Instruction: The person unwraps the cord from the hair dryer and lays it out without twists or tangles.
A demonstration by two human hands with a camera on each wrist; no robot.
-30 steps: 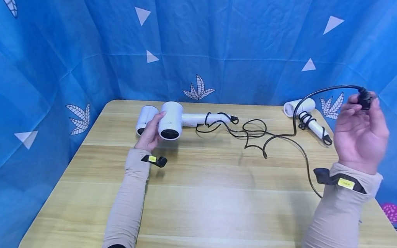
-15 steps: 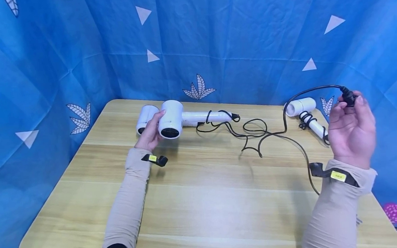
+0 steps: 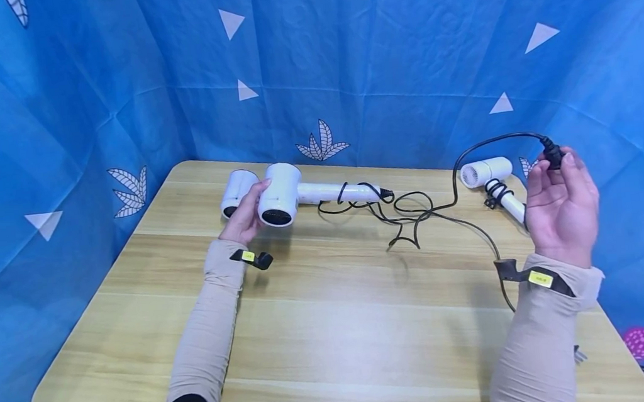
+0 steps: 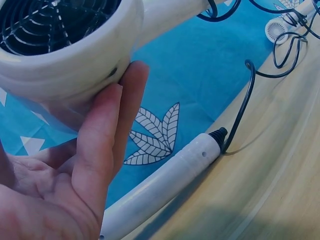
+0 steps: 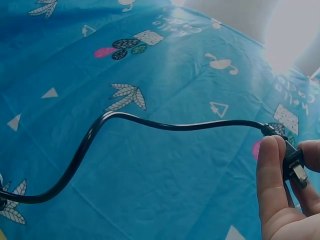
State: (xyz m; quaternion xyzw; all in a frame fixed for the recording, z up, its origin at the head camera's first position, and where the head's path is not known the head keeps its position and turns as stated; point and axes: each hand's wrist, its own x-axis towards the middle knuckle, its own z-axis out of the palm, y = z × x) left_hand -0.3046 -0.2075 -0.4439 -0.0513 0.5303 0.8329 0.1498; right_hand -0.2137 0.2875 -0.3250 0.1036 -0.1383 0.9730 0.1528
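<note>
My left hand (image 3: 246, 223) grips a white hair dryer (image 3: 280, 195) by its barrel, raised over the far left of the table with its handle pointing right. In the left wrist view, fingers curl against the barrel beside the dark round grille (image 4: 55, 22). Behind it a second white hair dryer (image 3: 237, 187) lies on the table; its handle (image 4: 165, 180) shows below my fingers. On the right, my right hand (image 3: 563, 220) is raised, palm up, pinching a black plug (image 5: 292, 161) with metal prongs. A black cord (image 3: 456, 184) arches leftward from the plug.
A smaller white hair dryer (image 3: 487, 172), cord wrapped around its handle, lies at the table's far right. Loose loops of black cord (image 3: 414, 212) cover the back middle of the wooden table (image 3: 332, 326). A blue patterned curtain (image 3: 400, 43) hangs close around it.
The right hand has moved left with the plug, and the cord's loops have shifted left with it. The left hand and the hair dryer it holds have barely moved.
</note>
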